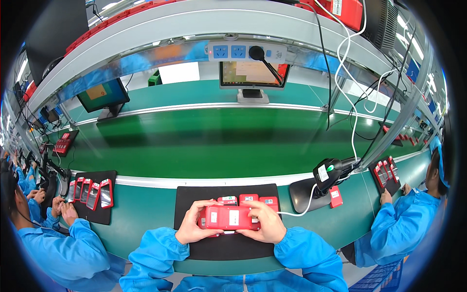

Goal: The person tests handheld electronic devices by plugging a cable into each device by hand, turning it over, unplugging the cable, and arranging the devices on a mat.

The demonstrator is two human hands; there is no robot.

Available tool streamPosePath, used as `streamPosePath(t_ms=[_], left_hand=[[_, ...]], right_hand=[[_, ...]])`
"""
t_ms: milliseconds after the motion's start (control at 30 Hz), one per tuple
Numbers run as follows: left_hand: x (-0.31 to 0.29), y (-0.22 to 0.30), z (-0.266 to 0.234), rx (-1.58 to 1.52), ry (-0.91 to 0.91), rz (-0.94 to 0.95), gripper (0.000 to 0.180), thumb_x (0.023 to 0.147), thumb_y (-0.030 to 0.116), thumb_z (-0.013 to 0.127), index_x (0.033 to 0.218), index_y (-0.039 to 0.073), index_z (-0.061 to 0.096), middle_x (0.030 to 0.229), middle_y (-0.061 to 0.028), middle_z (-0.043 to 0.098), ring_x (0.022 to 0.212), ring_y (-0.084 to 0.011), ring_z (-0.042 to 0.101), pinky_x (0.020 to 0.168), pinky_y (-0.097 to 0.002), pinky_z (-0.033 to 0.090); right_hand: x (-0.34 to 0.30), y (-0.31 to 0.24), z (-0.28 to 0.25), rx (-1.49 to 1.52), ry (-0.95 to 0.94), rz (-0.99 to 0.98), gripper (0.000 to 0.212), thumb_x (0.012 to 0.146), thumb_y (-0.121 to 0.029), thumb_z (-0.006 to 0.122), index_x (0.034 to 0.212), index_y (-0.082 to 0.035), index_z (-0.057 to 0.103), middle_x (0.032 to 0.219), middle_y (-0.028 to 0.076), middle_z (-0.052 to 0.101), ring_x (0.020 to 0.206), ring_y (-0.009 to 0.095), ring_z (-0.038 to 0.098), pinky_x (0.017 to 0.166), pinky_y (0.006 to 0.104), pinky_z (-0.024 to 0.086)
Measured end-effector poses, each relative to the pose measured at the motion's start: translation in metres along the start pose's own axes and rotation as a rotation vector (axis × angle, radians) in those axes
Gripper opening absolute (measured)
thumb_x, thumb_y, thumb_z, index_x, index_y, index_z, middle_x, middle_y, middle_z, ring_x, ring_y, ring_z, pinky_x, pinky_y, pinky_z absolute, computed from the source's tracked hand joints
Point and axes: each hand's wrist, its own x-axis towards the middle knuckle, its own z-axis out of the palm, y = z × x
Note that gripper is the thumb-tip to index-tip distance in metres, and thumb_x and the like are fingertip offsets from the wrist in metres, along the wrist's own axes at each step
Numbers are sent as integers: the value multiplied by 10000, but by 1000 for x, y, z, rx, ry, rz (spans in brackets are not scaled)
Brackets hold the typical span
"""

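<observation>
The left hand (194, 226) and the right hand (268, 224) hold together one red device (223, 217), each from its own side. The fingers of both hands are clamped on its ends and edges. The device is above a black mat (228, 249), which lies on the green surface (138, 209); its side turned to the camera has white labels. Just behind it, other red devices (249, 197) are on the mat, and they are partly hidden.

To the right of the mat there is a black scanner (327, 176) with a small green light. One red unit (336, 198) is near it, and a white cable (305, 212) runs on the surface toward the right hand. At the left, a second mat (100, 214) carries several devices with red frames (106, 193), near the hands of a co-worker (65, 246). Another person (401, 224) is at the far right.
</observation>
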Motion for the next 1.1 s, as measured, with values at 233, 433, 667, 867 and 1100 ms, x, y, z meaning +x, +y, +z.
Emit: streamPosePath(t_ms=[233, 433, 667, 867, 1100], left_hand=[[1, 5, 2, -79, 65, 88, 883, 713, 30, 970, 1423, 68, 446, 1432, -197, 568, 1359, -299, 581, 1129, -464, 525], [0, 11, 2, -95, 77, -20, 924, 734, 6, 939, 1467, 65, 378, 1448, -206, 557, 1361, -299, 576, 1141, -450, 502], [-1, 7, 2, -136, 48, -12, 906, 800, 13, 889, 1496, 61, 311, 1476, -216, 540, 1378, -299, 563, 1166, -453, 473], [-3, 6, 1, -145, 43, -9, 868, 833, 20, 867, 1500, 59, 312, 1499, -225, 517, 1397, -304, 548, 1173, -456, 466], [-2, 8, 3, -162, 36, 23, 861, 848, 35, 867, 1503, 60, 310, 1518, -232, 495, 1412, -303, 534, 1164, -448, 486]], right_hand=[[-5, 0, 1, -39, 14, 163, 556, 735, -287, 987, 1091, -34, 642, 885, 118, 686, 748, 238, 724, 659, 328, 598], [-5, -4, 0, -43, -20, 144, 459, 767, -274, 965, 1043, -39, 683, 720, 68, 638, 584, 175, 648, 532, 311, 530], [-9, -5, 3, -52, -40, 141, 447, 812, -270, 927, 1090, -29, 672, 766, 106, 701, 625, 216, 703, 554, 339, 567], [-10, -5, 5, -68, -5, 115, 457, 781, -245, 953, 1075, -33, 675, 694, 73, 653, 544, 177, 646, 506, 306, 523], [-10, -6, 5, -57, -11, 102, 457, 784, -262, 955, 1064, -41, 669, 689, 76, 655, 545, 171, 652, 498, 306, 513]])
